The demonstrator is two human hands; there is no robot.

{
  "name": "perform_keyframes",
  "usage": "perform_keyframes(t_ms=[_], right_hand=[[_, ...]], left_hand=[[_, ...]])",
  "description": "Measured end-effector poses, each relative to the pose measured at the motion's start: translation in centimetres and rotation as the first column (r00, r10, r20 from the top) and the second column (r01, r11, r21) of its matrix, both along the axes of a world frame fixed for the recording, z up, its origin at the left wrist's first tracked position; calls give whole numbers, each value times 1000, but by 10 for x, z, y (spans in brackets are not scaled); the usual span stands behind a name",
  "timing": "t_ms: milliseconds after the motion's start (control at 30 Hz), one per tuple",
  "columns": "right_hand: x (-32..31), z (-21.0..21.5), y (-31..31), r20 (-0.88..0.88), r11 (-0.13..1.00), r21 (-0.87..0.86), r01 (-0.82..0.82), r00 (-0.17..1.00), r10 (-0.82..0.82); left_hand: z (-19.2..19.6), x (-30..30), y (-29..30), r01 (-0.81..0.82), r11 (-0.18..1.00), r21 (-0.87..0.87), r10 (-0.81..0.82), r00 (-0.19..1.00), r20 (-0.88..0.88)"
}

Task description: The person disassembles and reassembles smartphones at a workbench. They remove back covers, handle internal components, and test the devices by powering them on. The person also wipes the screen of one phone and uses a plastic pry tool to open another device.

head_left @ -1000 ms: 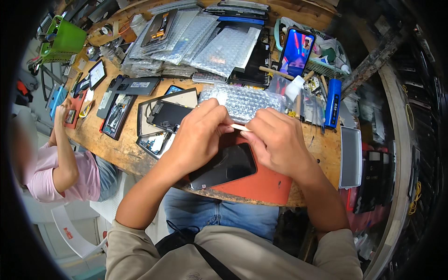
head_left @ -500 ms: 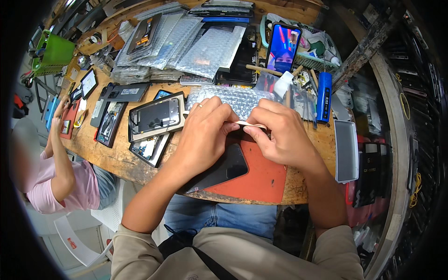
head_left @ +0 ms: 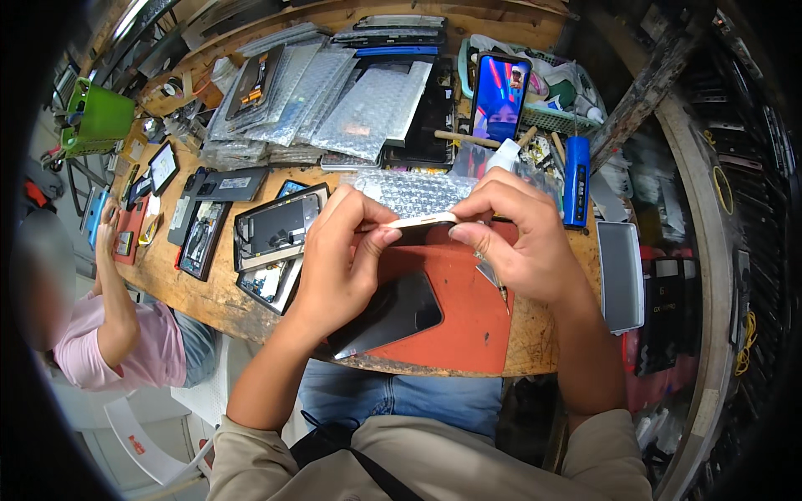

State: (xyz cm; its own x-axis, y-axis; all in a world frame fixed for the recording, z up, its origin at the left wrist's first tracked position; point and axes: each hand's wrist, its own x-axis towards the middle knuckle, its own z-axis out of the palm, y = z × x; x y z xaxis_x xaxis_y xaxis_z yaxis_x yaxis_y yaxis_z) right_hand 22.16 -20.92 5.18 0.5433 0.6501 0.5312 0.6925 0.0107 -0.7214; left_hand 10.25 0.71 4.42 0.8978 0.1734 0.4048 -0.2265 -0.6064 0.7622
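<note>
Between my two hands is a thin, flat, phone-like piece (head_left: 422,220), seen nearly edge-on, with a pale edge and a dark underside. My left hand (head_left: 341,259) pinches its left end between thumb and fingers. The other end is pinched the same way by my right hand (head_left: 526,238). It is held above a red-orange mat (head_left: 472,330). On that mat, below my hands, lies a black phone screen (head_left: 397,316). Just beyond my fingers is a bubble-wrapped pack (head_left: 418,192). A slim metal tool (head_left: 504,292) lies partly hidden under my right hand.
Opened phones (head_left: 280,227) lie left of my hands. Stacked bubble-wrapped parts (head_left: 359,108) fill the back. A lit phone (head_left: 499,98) leans on a basket (head_left: 560,113), near a blue device (head_left: 576,179). A grey tray (head_left: 619,275) sits right. Another person (head_left: 117,334) works at left.
My hands have moved a little apart along the piece, so more of its pale edge shows between them. The view has shifted slightly, and the metal tool by my right hand now shows.
</note>
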Motion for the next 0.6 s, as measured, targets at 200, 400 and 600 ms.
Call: perform_keyframes(t_ms=[200, 400, 600], right_hand=[[-17, -2, 12, 7, 991, 93, -94, 996, 94], [-35, -1, 19, 158, 989, 102, -104, 984, 87], [-42, 0, 21, 341, 994, 72, -81, 939, 52]], left_hand=[[7, -10, -7, 159, 986, -54, -154, 984, 95], [8, -21, -8, 180, 982, -63, -167, 972, 163], [-2, -27, -13, 114, 991, -76, -96, 973, 209]])
